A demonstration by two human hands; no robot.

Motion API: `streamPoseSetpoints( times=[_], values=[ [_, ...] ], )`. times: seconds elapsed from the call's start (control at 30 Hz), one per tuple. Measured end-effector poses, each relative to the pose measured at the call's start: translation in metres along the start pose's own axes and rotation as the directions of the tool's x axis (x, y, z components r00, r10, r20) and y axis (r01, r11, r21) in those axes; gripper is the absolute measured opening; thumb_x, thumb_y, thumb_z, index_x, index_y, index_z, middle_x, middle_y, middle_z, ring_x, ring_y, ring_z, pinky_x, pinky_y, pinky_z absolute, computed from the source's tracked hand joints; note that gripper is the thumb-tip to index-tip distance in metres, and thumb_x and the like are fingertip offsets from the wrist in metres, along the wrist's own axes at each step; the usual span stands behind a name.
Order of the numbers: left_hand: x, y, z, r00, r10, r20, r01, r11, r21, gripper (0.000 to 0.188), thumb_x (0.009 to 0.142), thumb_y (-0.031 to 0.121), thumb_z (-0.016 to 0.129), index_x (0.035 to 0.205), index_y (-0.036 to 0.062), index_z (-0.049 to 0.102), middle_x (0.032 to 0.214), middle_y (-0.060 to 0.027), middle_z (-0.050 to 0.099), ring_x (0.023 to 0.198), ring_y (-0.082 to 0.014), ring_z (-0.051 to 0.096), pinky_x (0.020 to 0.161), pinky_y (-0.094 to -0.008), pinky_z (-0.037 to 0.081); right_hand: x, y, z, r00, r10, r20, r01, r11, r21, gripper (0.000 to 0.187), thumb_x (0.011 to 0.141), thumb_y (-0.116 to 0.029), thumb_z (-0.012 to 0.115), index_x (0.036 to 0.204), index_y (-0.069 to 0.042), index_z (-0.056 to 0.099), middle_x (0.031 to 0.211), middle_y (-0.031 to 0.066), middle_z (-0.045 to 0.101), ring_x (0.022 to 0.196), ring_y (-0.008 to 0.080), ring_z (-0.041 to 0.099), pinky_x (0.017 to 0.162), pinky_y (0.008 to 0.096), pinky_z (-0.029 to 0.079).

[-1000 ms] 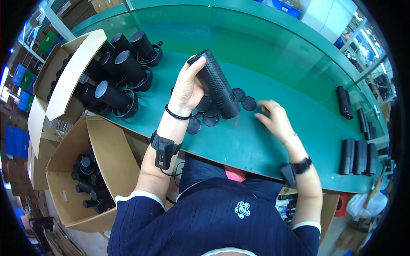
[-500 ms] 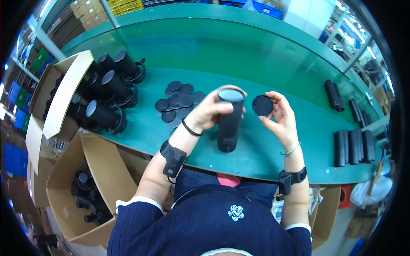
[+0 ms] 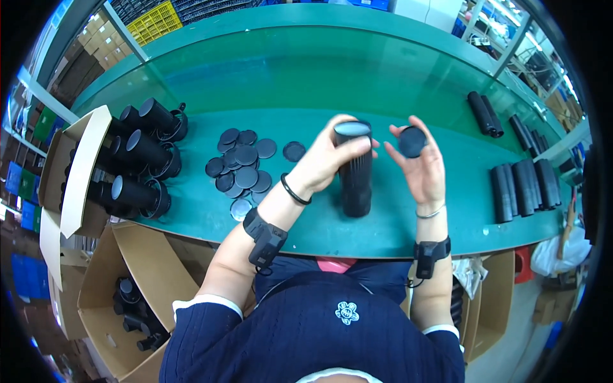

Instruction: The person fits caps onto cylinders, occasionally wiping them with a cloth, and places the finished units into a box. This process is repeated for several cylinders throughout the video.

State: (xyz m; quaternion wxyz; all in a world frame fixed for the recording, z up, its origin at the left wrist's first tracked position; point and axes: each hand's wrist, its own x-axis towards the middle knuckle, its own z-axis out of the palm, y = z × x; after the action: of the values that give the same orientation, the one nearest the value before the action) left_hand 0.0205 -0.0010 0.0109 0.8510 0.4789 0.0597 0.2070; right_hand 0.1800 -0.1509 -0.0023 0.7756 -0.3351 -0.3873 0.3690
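My left hand [image 3: 329, 159] is wrapped round a black lens tube [image 3: 357, 188] with a pale, glassy top end. The tube stands roughly upright over the green table, though I cannot tell whether its lower end touches. To its right, my right hand [image 3: 426, 177] holds a round black lens cap [image 3: 412, 142] at its fingers, a short way from the tube's top. Left of my left forearm lies a loose pile of black lens caps [image 3: 245, 177]. Another cap [image 3: 294, 151] lies apart, nearer the tube.
Black tubes on round bases [image 3: 148, 149] stand at the left beside an open cardboard box [image 3: 86, 169]. A lower cardboard box [image 3: 150, 262] holds more black parts. Several black tubes [image 3: 525, 188] lie at the right. A green panel [image 3: 306, 70] runs along the back.
The view has shifted, showing the pile more fully. The tube has moved slightly right over the table. My right hand's fingers have spread, with the cap higher in them.
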Motion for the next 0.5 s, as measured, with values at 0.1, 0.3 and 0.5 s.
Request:
streamPoseSetpoints(
  times=[0.1,0.3,0.5],
  values=[
    [0.011,0.004,-0.006,0.982,0.158,-0.108,-0.152,0.987,0.06,0.061,0.084,0.012,0.073,0.132,0.0022,0.037,0.12,-0.0097,0.052,0.111,-0.018,0.052,0.095,-0.0337,0.045,-0.011,-0.006,-0.022,1.0,0.02,-0.008,-0.018,0.981,0.194,0.066,0.096,-0.035,0.056,0.147,-0.005,0.025,0.13,0.0195,0.049,0.117,0.0332,0.056,0.097,0.0418,0.052],
    [0.019,0.005,-0.009,0.985,0.169,0.036,-0.17,0.92,0.352,0.067,0.081,0.019,0.077,0.131,0.0052,0.035,0.116,-0.0105,0.053,0.108,-0.0174,0.053,0.093,-0.0332,0.045,-0.027,-0.005,-0.024,0.99,0.126,-0.07,-0.109,0.972,0.209,0.064,0.095,-0.028,0.058,0.146,-0.003,0.027,0.131,0.0244,0.047,0.111,0.0311,0.06,0.088,0.0349,0.057],
    [0.013,-0.004,-0.003,0.97,0.231,0.079,-0.218,0.677,0.703,0.075,0.079,0.02,0.077,0.136,0.0068,0.03,0.116,-0.0118,0.054,0.107,-0.0202,0.057,0.091,-0.0351,0.048,-0.032,-0.015,-0.024,0.988,0.153,-0.005,-0.146,0.949,0.279,0.065,0.092,-0.025,0.059,0.145,-0.002,0.028,0.129,0.0281,0.047,0.1,0.0311,0.06,0.08,0.0318,0.056]
  ],
)
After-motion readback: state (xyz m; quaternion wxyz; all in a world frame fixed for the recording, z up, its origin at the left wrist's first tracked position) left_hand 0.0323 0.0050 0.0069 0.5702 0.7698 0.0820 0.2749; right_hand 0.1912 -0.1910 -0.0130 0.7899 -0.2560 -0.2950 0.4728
